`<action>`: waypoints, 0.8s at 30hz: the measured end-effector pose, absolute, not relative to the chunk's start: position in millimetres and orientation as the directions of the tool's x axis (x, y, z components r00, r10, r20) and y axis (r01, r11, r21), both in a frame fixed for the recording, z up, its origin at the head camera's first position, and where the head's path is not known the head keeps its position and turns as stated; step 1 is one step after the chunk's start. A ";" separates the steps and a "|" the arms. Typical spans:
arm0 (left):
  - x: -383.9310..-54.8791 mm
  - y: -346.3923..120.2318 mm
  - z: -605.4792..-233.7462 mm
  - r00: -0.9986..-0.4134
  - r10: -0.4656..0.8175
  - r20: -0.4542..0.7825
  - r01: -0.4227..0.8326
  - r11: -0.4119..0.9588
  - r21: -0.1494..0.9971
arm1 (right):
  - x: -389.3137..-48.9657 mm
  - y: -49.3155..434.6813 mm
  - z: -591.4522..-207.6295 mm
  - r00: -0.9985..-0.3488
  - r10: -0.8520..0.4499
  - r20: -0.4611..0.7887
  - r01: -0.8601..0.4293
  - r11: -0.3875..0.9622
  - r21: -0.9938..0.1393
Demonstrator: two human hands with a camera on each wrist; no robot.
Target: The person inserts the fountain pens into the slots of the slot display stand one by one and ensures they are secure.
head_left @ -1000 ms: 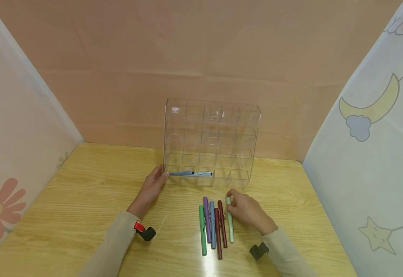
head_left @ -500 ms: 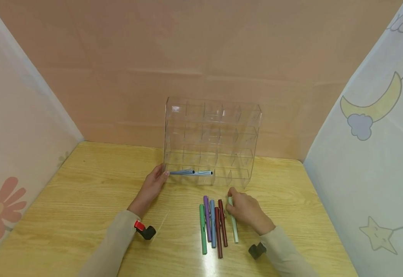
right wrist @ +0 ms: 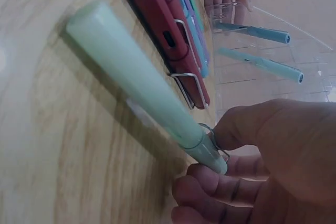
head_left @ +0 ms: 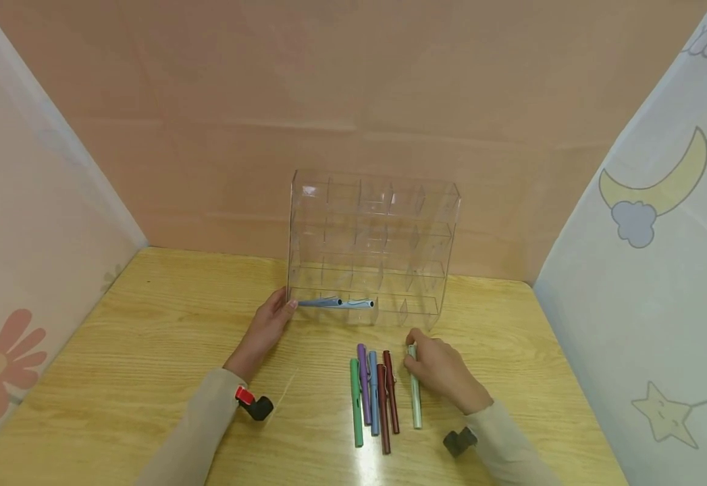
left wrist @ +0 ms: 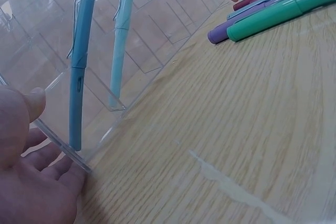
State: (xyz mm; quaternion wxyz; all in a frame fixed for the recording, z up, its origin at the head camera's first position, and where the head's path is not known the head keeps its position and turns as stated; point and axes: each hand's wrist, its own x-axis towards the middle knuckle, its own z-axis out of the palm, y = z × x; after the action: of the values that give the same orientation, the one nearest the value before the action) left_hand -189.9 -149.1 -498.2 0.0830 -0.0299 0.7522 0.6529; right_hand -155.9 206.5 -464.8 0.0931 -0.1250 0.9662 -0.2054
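My left hand (head_left: 268,324) grips the lower left side of a clear acrylic display rack (head_left: 447,250), its thumb in front and fingers behind the panel in the left wrist view. Two pens lean in the rack's bottom row: a blue pen (left wrist: 79,72) and a pale blue pen (left wrist: 122,35). My right hand (head_left: 444,371) pinches a mint green pen (right wrist: 136,77) near its clip end, between thumb and fingers. The pen's other end points back toward the body, close over the table. Left of it lie a green pen (head_left: 356,405), a purple pen (head_left: 362,381) and several others.
Two dark red pens (head_left: 384,412) and a blue pen (head_left: 374,391) lie side by side in the same group on the wooden table (head_left: 165,337). An orange-brown backdrop (head_left: 207,135) stands behind the rack, with patterned sheets (head_left: 620,270) on both sides.
My right hand has shifted slightly right with the mint green pen, widening the gap from the other pens. My left hand has stayed on the rack.
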 end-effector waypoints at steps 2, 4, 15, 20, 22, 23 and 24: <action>-190.3 -149.4 -498.6 -0.984 0.065 -0.165 -0.154 0.141 0.978 | -155.6 208.0 -462.4 -0.951 -0.281 -0.129 -0.203 0.883 -0.423; -190.7 -149.6 -498.8 -0.985 0.065 -0.162 -0.152 0.139 0.979 | -155.3 209.4 -460.2 -0.950 -0.283 -0.131 -0.204 0.882 -0.424; -189.4 -149.6 -498.7 -0.985 0.068 -0.159 -0.148 0.141 0.979 | -155.8 215.2 -445.7 -0.956 -0.270 -0.111 -0.198 0.879 -0.433; -189.3 -150.3 -498.3 -0.985 0.073 -0.158 -0.147 0.131 0.980 | -155.6 217.2 -439.4 -0.952 -0.288 -0.104 -0.211 0.864 -0.456; -189.5 -150.4 -498.5 -0.985 0.066 -0.160 -0.150 0.135 0.979 | -155.1 217.9 -437.5 -0.950 -0.298 -0.096 -0.221 0.857 -0.466; -189.5 -150.3 -498.8 -0.985 0.064 -0.161 -0.151 0.136 0.979 | -155.1 218.3 -436.6 -0.950 -0.300 -0.093 -0.224 0.855 -0.469; -189.6 -150.3 -499.0 -0.986 0.064 -0.157 -0.146 0.143 0.979 | -155.2 218.6 -435.6 -0.949 -0.301 -0.091 -0.225 0.852 -0.472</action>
State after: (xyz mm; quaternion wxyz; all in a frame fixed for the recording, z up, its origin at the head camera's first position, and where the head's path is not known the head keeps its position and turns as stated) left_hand -189.6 -150.3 -499.0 0.0804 -0.0274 0.7515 0.6542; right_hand -155.2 218.6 -435.6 0.0809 -0.1370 0.9590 -0.2346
